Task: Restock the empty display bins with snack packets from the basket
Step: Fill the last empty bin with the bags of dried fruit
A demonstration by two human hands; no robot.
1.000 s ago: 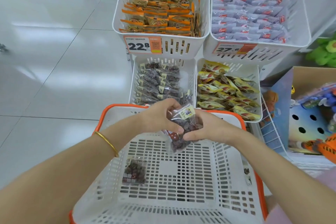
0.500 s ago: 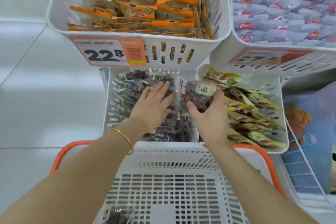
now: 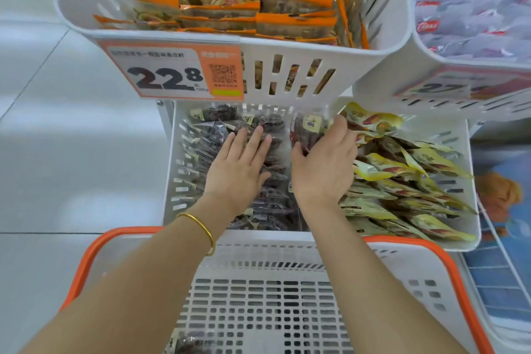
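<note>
My left hand (image 3: pixel 240 165) lies flat, fingers straight, on the dark snack packets in the lower left white bin (image 3: pixel 175 181). My right hand (image 3: pixel 323 164) grips a clear packet of dark snacks (image 3: pixel 309 128) and holds it at the right side of that same bin, near the back. Below my forearms is the white basket with an orange rim (image 3: pixel 115 238). One dark packet (image 3: pixel 186 343) lies at the basket's bottom edge of view.
The lower right bin (image 3: pixel 459 152) holds yellow packets. Above, a white bin (image 3: pixel 287 46) with orange packets carries a 22.8 price tag (image 3: pixel 169 75). Another upper bin (image 3: pixel 474 8) at the right holds pale purple packets. Grey tiled floor lies to the left.
Both hands went from the basket up into the lower left bin. The right hand carried the dark packet deeper toward the bin's back; the left hand flattened onto the packets.
</note>
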